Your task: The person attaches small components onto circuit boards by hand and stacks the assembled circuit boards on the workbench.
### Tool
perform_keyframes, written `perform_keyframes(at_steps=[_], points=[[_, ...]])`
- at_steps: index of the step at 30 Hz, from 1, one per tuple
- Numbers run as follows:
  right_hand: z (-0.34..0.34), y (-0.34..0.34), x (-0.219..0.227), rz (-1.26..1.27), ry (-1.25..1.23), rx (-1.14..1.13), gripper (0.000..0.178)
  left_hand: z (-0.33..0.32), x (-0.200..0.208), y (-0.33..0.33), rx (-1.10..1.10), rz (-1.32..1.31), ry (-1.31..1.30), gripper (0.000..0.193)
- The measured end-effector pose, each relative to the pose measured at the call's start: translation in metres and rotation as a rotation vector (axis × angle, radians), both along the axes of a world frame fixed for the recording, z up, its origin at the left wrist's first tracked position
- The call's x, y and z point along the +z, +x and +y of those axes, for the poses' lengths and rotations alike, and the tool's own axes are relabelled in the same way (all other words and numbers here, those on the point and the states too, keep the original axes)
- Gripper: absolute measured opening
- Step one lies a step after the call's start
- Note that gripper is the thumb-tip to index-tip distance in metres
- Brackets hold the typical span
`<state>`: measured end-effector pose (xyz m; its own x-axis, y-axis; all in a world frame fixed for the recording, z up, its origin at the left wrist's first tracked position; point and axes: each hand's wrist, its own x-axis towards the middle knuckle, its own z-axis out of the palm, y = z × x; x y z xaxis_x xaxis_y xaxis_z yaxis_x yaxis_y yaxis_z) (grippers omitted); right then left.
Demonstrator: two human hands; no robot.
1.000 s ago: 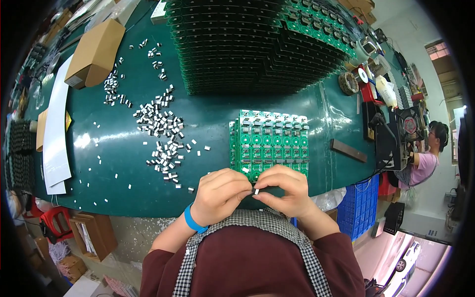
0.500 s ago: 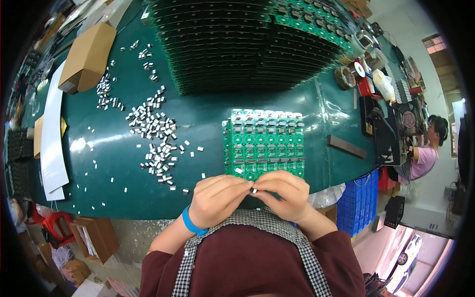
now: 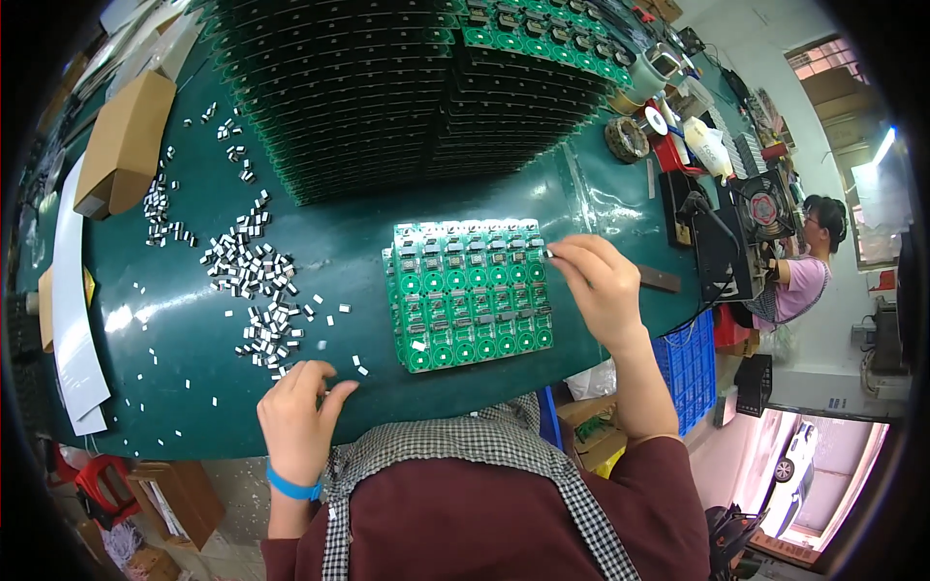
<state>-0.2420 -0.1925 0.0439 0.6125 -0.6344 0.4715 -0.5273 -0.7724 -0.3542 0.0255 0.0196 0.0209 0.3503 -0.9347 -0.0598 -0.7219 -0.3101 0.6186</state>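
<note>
Now the right hand (image 3: 603,286) pinches a tiny silver metal component (image 3: 547,254) between thumb and forefinger at the upper right corner of the green rectangular panel of circuit boards (image 3: 470,293). That panel lies flat on the dark green table (image 3: 368,232) just in front of the person, its long axis running left to right, its far edge tilted slightly up toward the right. The left hand (image 3: 298,418) rests at the near table edge, fingers loosely curled and holding nothing that shows, fingertips beside the scattered pile of small silver metal parts (image 3: 257,290). Which way the pinched component points cannot be told.
</note>
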Motion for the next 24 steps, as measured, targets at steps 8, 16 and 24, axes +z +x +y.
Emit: perform_keyframes(at_steps=[8, 16, 24], points=[[-0.004, 0.004, -0.008, 0.122, -0.07, 0.056, 0.017, 0.019, -0.033, 0.007, -0.092, 0.02, 0.059, 0.022], [-0.001, 0.005, -0.009, 0.141, -0.102, 0.066, 0.018, -0.002, -0.031, 0.002, -0.027, 0.172, -0.195, 0.014], [0.041, 0.026, 0.018, 0.215, -0.126, 0.004, 0.03, -0.018, -0.006, -0.016, -0.061, 1.139, -0.231, 0.02]])
